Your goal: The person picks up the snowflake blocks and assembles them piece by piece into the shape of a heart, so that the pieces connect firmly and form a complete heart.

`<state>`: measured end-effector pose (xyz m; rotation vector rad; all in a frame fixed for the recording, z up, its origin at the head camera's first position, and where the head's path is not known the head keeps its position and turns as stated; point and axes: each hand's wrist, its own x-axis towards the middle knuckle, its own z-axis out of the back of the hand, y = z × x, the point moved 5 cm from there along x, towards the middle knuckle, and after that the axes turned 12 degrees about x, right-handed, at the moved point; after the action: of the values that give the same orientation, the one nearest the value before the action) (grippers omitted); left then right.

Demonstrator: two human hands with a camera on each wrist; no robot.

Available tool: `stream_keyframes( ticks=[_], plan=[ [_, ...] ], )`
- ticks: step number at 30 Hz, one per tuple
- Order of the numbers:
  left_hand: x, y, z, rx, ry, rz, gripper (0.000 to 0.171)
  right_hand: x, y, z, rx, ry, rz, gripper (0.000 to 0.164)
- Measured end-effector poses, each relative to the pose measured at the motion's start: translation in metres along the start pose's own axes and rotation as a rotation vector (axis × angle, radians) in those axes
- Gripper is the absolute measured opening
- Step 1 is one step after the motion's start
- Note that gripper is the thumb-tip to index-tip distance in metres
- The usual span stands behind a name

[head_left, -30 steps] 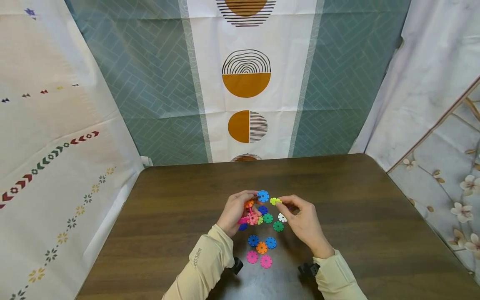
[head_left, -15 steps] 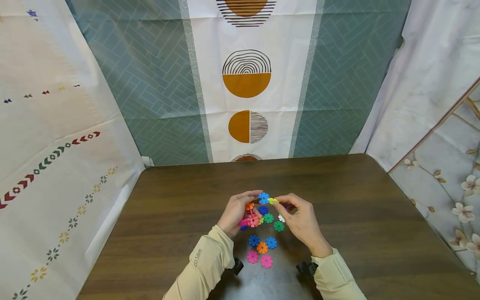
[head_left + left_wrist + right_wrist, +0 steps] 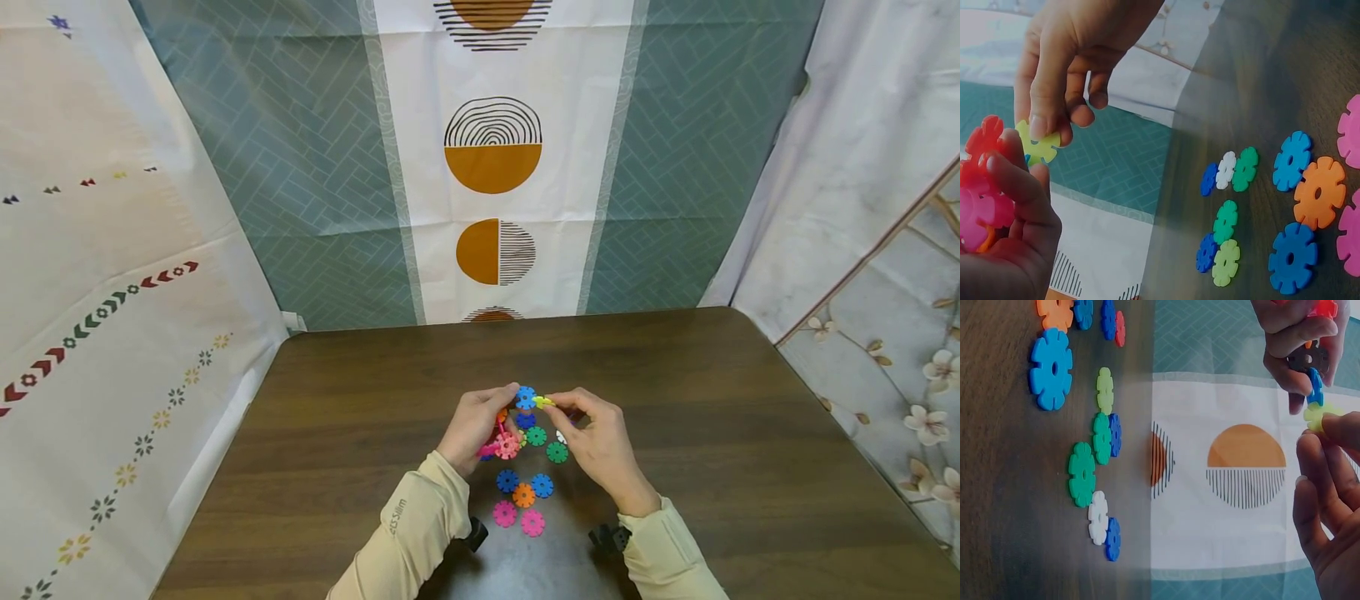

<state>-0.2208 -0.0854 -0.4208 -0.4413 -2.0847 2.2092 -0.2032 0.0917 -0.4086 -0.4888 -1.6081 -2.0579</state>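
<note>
My left hand (image 3: pixel 467 427) grips a joined cluster of notched plastic discs. It includes a pink disc (image 3: pixel 507 446), a red disc (image 3: pixel 985 139), a dark disc (image 3: pixel 1307 357) and, at the far end, a blue disc (image 3: pixel 526 397). Thumb and fingers of my right hand (image 3: pixel 603 437) pinch a yellow-green disc (image 3: pixel 1036 145). In the right wrist view, the yellow-green disc meets the blue disc's lower edge, nearly crosswise to it. Both hands are raised above the table, and the left fingers hide part of the cluster.
Several loose discs lie flat on the brown table (image 3: pixel 360 392) below the hands, among them an orange disc (image 3: pixel 523 495), a green disc (image 3: pixel 557 452), a white disc (image 3: pixel 1098 517) and a pink pair nearer the person. Patterned cloths hang behind the table and at both sides.
My right hand has moved left, bringing the yellow-green disc from a gap away up to the blue disc's edge. The left fingers have shifted slightly around the cluster.
</note>
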Motion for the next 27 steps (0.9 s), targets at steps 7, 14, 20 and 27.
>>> stream_keyframes(
  ticks=[7,14,20,27],
  plan=[
    [-0.0003,0.0003,0.002,0.023,-0.022,0.023,0.043,0.0029,0.0014,-0.0011,0.013,0.054,0.065,0.017],
    [0.0006,-0.0005,0.0039,-0.002,-0.044,0.048,0.037,0.0042,0.0065,-0.0025,0.023,0.052,0.136,0.02],
    [0.0022,-0.0005,0.0006,-0.044,-0.008,0.048,0.035,0.0059,0.0052,-0.0036,0.055,0.051,0.156,0.023],
    [0.0026,-0.0034,0.0002,-0.018,0.005,0.046,0.036,0.0095,0.0049,-0.0003,0.027,0.076,0.081,0.019]
  ],
)
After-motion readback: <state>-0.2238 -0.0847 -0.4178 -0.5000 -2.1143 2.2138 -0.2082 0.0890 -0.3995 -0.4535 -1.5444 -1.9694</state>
